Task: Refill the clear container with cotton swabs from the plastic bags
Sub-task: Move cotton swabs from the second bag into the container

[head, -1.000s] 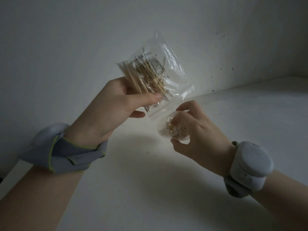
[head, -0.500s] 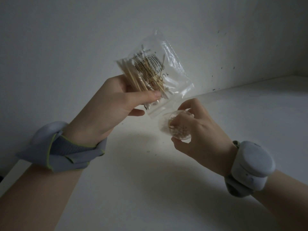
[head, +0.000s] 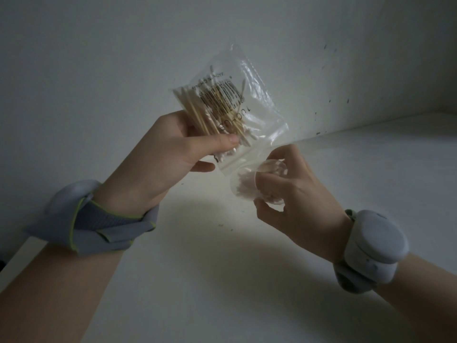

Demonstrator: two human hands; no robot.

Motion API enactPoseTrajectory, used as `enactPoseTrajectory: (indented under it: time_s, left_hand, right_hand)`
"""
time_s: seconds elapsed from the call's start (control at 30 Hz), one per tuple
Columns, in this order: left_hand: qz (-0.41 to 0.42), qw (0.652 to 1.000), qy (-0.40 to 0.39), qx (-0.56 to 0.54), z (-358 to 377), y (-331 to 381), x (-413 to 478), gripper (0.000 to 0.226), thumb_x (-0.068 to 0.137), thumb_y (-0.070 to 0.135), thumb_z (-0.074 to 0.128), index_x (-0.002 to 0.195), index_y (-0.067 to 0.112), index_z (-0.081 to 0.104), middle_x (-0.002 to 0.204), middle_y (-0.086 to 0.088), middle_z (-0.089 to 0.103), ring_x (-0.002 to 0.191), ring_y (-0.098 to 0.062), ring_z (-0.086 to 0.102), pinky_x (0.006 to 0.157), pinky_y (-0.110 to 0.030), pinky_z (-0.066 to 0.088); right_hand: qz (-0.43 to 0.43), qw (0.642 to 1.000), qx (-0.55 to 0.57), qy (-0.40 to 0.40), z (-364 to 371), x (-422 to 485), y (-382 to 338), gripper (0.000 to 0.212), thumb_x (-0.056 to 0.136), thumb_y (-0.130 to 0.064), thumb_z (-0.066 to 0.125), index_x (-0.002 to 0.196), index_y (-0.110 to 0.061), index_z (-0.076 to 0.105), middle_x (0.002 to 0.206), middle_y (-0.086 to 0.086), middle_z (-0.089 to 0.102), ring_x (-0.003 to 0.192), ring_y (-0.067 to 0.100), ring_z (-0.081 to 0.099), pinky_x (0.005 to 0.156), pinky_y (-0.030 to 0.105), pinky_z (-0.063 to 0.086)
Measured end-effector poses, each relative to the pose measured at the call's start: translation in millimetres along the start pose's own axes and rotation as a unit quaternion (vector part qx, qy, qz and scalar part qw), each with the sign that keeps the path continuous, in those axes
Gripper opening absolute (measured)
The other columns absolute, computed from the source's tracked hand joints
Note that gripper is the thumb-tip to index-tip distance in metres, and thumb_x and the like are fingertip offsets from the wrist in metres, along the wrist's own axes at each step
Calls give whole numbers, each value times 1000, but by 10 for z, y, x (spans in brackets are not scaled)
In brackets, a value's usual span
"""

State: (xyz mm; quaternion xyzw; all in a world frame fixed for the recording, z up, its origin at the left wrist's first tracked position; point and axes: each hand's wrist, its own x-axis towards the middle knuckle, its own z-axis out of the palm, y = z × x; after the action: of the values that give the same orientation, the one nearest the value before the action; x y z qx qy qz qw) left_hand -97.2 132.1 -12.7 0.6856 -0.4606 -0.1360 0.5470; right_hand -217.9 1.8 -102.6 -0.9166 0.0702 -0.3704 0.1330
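Observation:
My left hand (head: pixel 170 154) pinches a clear plastic bag (head: pixel 257 115) of wooden-stemmed cotton swabs (head: pixel 212 112) between thumb and fingers, holding it up in the air. The bag tilts down to the right, its lower end just above the clear container (head: pixel 243 188). My right hand (head: pixel 294 194) grips that small round container from the side, its mouth turned toward the bag. White swab tips show inside the container. Both are held above the white table (head: pixel 222 280).
A white wall (head: pixel 99 58) with small dark specks stands close behind the hands. It meets the table along an edge running up to the right. Grey bands sit on both wrists. The table's left edge shows at the lower left.
The bag has lifted slightly and its lower end has come closer over the container. My right hand has turned the container a little, so white swab tips now show at its mouth.

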Motion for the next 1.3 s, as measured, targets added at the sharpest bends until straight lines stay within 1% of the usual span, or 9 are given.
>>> enactPoseTrajectory:
  time_s: [0.1,0.17,0.33,0.5,0.7,0.8,0.93,1.17,1.3]
  left_hand:
    - [-3,1000,-5,3,16,-9,-3,8,78,22,69,85,23,71,80,11,74,77,1,67,56,-14,49]
    - [-6,1000,-8,4,28,-18,-5,7,78,21,69,85,23,70,80,11,74,78,0,67,56,-14,49]
    - [-9,1000,-4,3,14,-21,4,7,78,21,69,85,23,70,82,10,74,78,0,67,56,-14,49]
    - [-8,1000,-5,3,-8,-10,5,11,77,24,68,87,22,71,83,10,74,79,0,66,57,-14,49]
    - [-9,1000,0,0,-10,-19,7,14,74,25,69,88,21,71,84,6,74,80,-2,67,58,-15,49]
    - [-13,1000,-6,-2,5,-27,7,11,77,22,69,88,21,70,83,8,74,78,0,67,57,-14,50]
    - [-19,1000,-13,7,28,-54,4,12,78,22,69,89,20,71,86,6,75,80,-4,67,57,-14,50]
    - [-30,999,-28,18,49,-94,19,14,79,21,69,92,20,72,90,5,75,84,-6,68,57,-14,50]
    - [-39,998,-39,30,91,-132,26,11,79,22,69,89,21,71,88,5,75,84,-5,69,58,-15,51]
  right_hand:
    - [-1,1000,-12,2,7,0,17,6,74,-22,61,78,-20,57,111,16,47,88,34,53,68,31,48]
    - [6,1000,-2,14,13,2,26,10,76,-26,58,82,-21,53,112,15,46,89,31,53,68,28,44]
    - [31,998,53,21,-5,13,63,33,76,-29,63,105,-21,49,109,-2,43,84,15,51,66,22,43]
    - [72,989,121,45,-48,7,-7,58,71,-39,61,119,-31,30,114,-8,49,87,13,56,72,34,54]
    - [43,999,30,-13,-91,3,-16,57,69,-52,50,123,-36,39,114,-8,45,83,11,51,67,25,49]
    - [38,999,2,-37,-101,-4,-36,59,69,-55,54,123,-33,44,116,-10,48,85,7,48,66,19,43]
    - [49,996,-20,-71,-149,9,-79,60,72,-56,63,126,-33,48,111,-11,55,94,12,54,73,28,48]
    - [72,990,-8,-122,-159,26,-92,68,70,-59,62,131,-32,48,104,-8,53,93,14,52,78,31,49]
    - [69,989,3,-130,-108,3,-85,71,69,-63,58,132,-33,45,117,-5,53,101,17,53,82,36,51]
